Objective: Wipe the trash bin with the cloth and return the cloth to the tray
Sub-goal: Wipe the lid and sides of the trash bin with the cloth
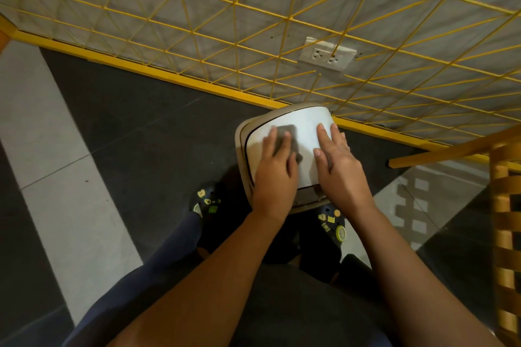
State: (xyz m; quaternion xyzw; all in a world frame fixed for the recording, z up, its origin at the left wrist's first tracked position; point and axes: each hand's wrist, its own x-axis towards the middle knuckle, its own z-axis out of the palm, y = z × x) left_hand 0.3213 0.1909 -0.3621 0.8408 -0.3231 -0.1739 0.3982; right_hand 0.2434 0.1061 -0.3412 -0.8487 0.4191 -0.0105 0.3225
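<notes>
1. Trash bin (303, 121) stands on the floor at the foot of the yellow fence (197, 87).
2. Left hand (277, 169) presses the grey cloth (290, 129) flat on its lid, fingers straight.
3. Right hand (338, 169) lies flat, fingers extended, on the lid's right side.

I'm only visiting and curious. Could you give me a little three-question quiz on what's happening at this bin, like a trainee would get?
1. True or false: the cloth lies under the left hand on top of the trash bin.
2. What is the right hand doing? A) holding a tray B) resting flat on the bin's top C) gripping a chair
3. Fill in: behind the yellow fence, the wall carries a ____.
Key: 1 true; 2 B; 3 socket.
</notes>
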